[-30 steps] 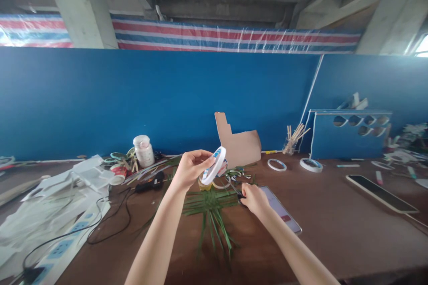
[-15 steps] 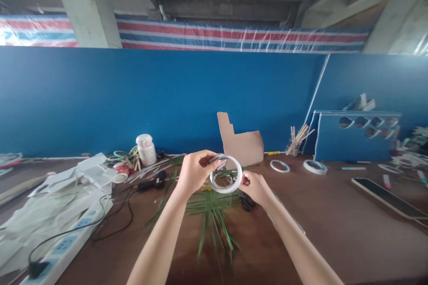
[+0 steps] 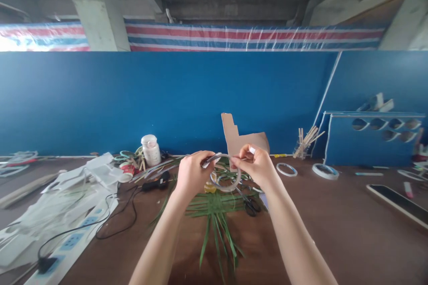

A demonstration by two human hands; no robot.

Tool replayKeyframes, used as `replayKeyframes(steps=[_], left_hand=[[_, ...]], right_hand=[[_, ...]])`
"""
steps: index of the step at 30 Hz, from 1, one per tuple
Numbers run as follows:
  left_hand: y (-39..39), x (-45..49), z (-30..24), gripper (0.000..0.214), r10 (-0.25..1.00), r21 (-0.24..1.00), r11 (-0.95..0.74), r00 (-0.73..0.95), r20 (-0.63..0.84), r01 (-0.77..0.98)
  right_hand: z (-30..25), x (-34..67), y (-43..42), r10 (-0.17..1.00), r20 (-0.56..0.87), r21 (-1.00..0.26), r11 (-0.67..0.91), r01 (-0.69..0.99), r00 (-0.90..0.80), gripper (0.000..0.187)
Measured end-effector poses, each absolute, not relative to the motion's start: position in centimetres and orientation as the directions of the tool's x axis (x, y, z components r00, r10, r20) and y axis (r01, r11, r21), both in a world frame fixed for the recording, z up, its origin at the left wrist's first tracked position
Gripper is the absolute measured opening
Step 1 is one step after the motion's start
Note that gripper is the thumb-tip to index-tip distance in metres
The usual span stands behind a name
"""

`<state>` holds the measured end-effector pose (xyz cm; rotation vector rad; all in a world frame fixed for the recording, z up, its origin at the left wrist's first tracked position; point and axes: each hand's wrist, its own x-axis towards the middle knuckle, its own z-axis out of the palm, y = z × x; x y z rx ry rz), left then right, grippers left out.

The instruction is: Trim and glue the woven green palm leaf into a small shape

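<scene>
My left hand [image 3: 191, 174] grips a white roll of tape [image 3: 227, 185] by its left rim, held above the table. My right hand [image 3: 256, 165] pinches the top of the same roll, fingers closed at its edge. Below both hands lies a woven bundle of green leaf strips [image 3: 214, 213] on the brown table [image 3: 334, 231]. Black scissors [image 3: 250, 205] rest just right of the leaves, under my right wrist.
A cardboard piece [image 3: 240, 139] leans on the blue wall behind. A white jar [image 3: 150, 149], a black tool [image 3: 155, 182], white papers and a power strip [image 3: 67, 245] with cables lie left. Two tape rolls [image 3: 325, 170], sticks in a cup [image 3: 304, 142] and a phone [image 3: 397, 199] sit right.
My right hand rose from the table by the scissors to the tape roll and now pinches its top. The roll turned to face me, still held in my left hand.
</scene>
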<state>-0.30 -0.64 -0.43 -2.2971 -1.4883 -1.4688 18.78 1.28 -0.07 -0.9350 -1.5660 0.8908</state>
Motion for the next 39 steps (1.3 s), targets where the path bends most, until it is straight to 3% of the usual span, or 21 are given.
replayKeyframes(steps=[6, 11, 17, 20, 25, 31, 34, 36, 39], left_hand=[[-0.7, -0.6, -0.2, 0.015, 0.675, 0.398, -0.533, 0.092, 0.732, 0.746], [-0.8, -0.7, -0.1, 0.012, 0.736, 0.512, -0.549, 0.094, 0.670, 0.661], [-0.6, -0.9, -0.2, 0.015, 0.767, 0.607, -0.525, 0.022, 0.642, 0.597], [-0.6, -1.1, -0.1, 0.016, 0.791, 0.658, -0.503, -0.010, 0.612, 0.561], [-0.4, -1.2, -0.2, 0.017, 0.831, 0.725, -0.474, -0.020, 0.556, 0.500], [0.1, -0.9, -0.8, 0.020, 0.857, 0.769, -0.471, 0.018, 0.514, 0.432], [0.0, -0.7, -0.9, 0.021, 0.855, 0.770, -0.478, 0.022, 0.519, 0.424], [0.0, -0.5, -0.9, 0.021, 0.846, 0.762, -0.486, 0.012, 0.533, 0.427], [0.3, -0.1, -1.0, 0.022, 0.822, 0.745, -0.500, -0.028, 0.569, 0.442]], right_hand=[[-0.5, 18.4, 2.7, 0.896, 0.414, -0.883, 0.439, 0.169, -0.162, 0.022], [-0.6, 18.5, 2.9, 0.887, 0.408, -0.872, 0.449, 0.196, -0.217, 0.021], [-1.8, 20.6, 5.0, 0.866, 0.350, -0.809, 0.472, 0.350, -0.357, 0.021], [-3.5, 22.2, 7.9, 0.891, 0.308, -0.758, 0.442, 0.479, -0.335, 0.013], [-6.9, 24.1, 11.8, 0.954, 0.188, -0.550, 0.299, 0.780, -0.233, 0.008], [-9.4, 24.8, 13.4, 0.988, 0.149, -0.403, 0.086, 0.911, -0.027, 0.012], [-9.2, 24.8, 13.5, 0.963, 0.265, -0.440, 0.078, 0.894, 0.047, 0.015], [-8.1, 24.5, 12.7, 0.942, 0.333, -0.564, 0.168, 0.808, 0.037, 0.011], [-5.3, 23.1, 10.2, 0.917, 0.364, -0.838, 0.398, 0.374, -0.161, 0.013]])
